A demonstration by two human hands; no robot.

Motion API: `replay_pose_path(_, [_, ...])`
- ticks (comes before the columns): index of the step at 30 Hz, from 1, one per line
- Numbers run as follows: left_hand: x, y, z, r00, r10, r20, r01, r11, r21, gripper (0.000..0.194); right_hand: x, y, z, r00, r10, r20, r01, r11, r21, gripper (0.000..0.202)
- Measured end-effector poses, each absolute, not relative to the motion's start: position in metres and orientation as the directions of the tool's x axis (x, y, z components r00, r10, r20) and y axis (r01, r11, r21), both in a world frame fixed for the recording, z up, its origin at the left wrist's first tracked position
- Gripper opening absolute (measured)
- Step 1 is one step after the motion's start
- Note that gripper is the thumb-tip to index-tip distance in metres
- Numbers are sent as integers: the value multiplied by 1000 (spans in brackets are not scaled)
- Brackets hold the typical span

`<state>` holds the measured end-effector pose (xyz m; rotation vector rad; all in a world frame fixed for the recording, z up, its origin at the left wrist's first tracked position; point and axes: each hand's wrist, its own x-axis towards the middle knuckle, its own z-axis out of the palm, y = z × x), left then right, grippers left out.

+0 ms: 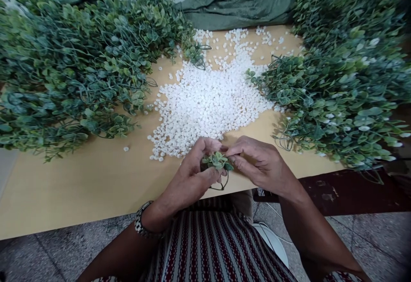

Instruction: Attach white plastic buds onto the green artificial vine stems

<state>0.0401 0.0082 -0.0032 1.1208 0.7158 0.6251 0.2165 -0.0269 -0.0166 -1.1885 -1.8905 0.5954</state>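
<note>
My left hand is closed around a small artificial greenery sprig, its leaves poking up between thumb and fingers. A thin looped stem of the sprig hangs below the palm, over the table's front edge. Close against the sprig's right side, my right hand pinches with thumb and forefinger; what lies between those fingertips is hidden. Just beyond both hands spreads a heap of small white bead-like pieces on the tabletop.
A large pile of artificial greenery covers the table's left side. On the right is another greenery pile, with white tips among its leaves. Dark green cloth lies along the back edge. One loose white piece sits left of the heap.
</note>
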Motion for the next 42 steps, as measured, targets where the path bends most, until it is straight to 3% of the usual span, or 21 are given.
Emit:
replay_pose_path(4, [43, 8, -3, 578, 789, -207, -22, 269, 963, 26, 216, -26, -11, -235, 879, 414, 479, 476, -738, 10])
replay_pose_path(8, [45, 6, -8, 529, 842, -107, 82, 75, 994, 29, 214, -23, -11, -230, 901, 367, 400, 432, -809, 18])
replay_pose_path(12, [45, 6, -9, 532, 846, -36, 173, -67, 983, 10, 216, -23, -16, -226, 880, 417, 335, 472, -816, 17])
replay_pose_path(19, [47, 7, -7, 484, 868, 112, 169, -219, 961, 13, 219, -28, -24, -180, 870, 458, 303, 492, -816, 24])
replay_pose_path(22, [48, 6, -6, 496, 856, 143, 210, -278, 938, 14, 217, -29, -24, -115, 868, 484, 325, 493, -807, 12])
replay_pose_path(25, [48, 5, -1, 524, 850, 61, 224, -207, 952, 10, 215, -30, -25, -72, 887, 456, 350, 451, -821, 2])
replay_pose_path(30, [43, 2, 4, 581, 803, -136, 82, 108, 991, 7, 208, -37, -28, -94, 839, 537, 362, 531, -766, 4])
replay_pose_path(36, [31, 0, -4, 482, 865, -140, -69, 196, 978, 8, 214, -29, -23, -179, 815, 551, 350, 576, -738, 12])
replay_pose_path(39, [27, 2, -5, 374, 911, -174, -76, 217, 973, 9, 223, -11, -22, -210, 835, 509, 594, 522, -612, 10])
replay_pose_path(42, [26, 4, -2, 327, 913, -244, -78, 283, 956, 8, 225, 6, -27, -348, 821, 453, 769, 526, -363, 10])
